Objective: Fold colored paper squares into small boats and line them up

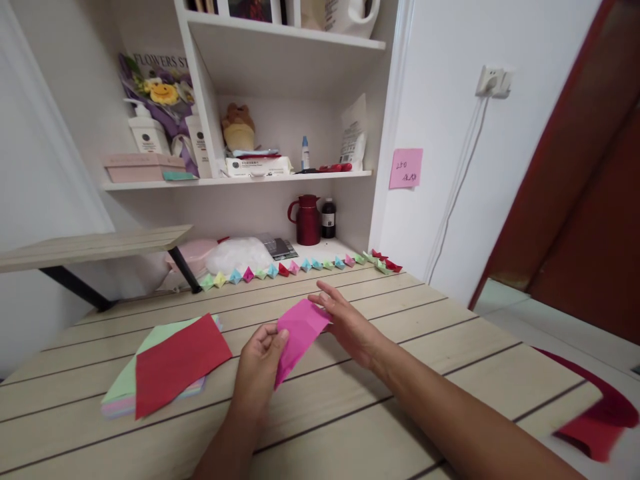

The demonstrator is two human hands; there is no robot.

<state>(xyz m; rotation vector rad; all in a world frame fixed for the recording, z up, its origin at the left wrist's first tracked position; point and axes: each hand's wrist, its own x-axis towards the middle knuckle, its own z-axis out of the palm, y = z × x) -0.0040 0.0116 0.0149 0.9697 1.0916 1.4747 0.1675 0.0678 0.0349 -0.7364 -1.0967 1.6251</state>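
A folded sheet of bright pink paper (301,332) is tilted above the wooden tabletop, with creases across its upper part. My left hand (260,360) pinches its left edge between thumb and fingers. At the paper's upper right corner is my right hand (347,323), its fingers stretched out and apart; whether the hidden part of that hand touches the paper, I cannot tell. To the left lies a stack of coloured paper (123,393), green on top, with a red sheet (183,363) lying askew over it.
Small folded paper boats (273,270) in several colours line the table's back edge, with a few bunched at the right end (384,263). Behind stand a red jug (308,220) and a dark bottle (329,219). A raised wooden shelf (95,243) is at the left.
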